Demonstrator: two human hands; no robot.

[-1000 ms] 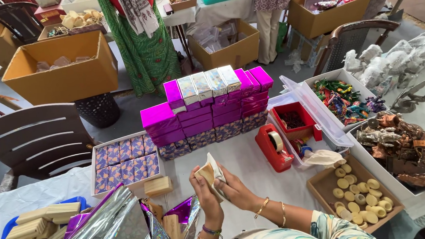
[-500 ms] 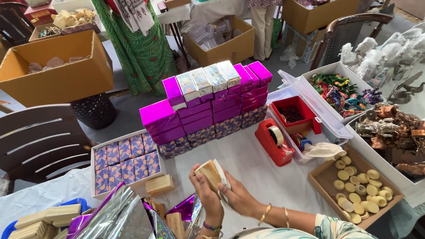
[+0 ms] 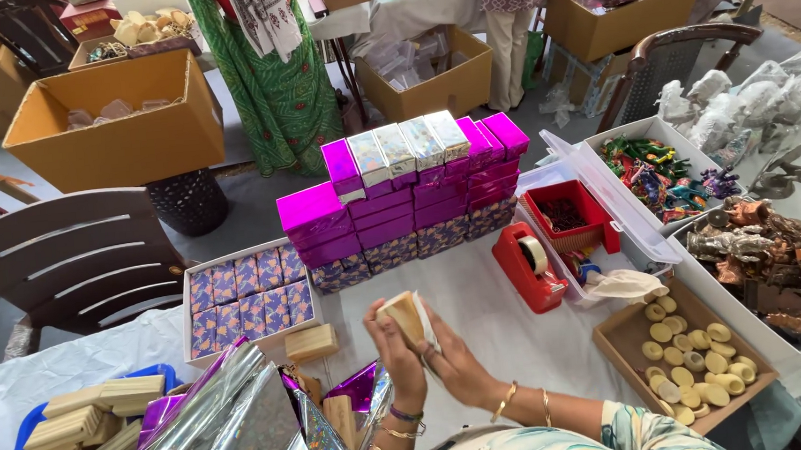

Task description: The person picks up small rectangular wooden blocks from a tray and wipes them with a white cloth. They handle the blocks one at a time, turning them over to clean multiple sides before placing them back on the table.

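Wooden block (image 3: pixel 401 315) pinched between left hand (image 3: pixel 396 355) and right hand (image 3: pixel 449 361), both closed on it; red tape dispenser (image 3: pixel 528 268) beyond right hand.

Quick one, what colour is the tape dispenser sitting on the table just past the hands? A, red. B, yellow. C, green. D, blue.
A: the tape dispenser is red, standing on the white table beyond the right hand and left hand, which together hold a small wooden block.
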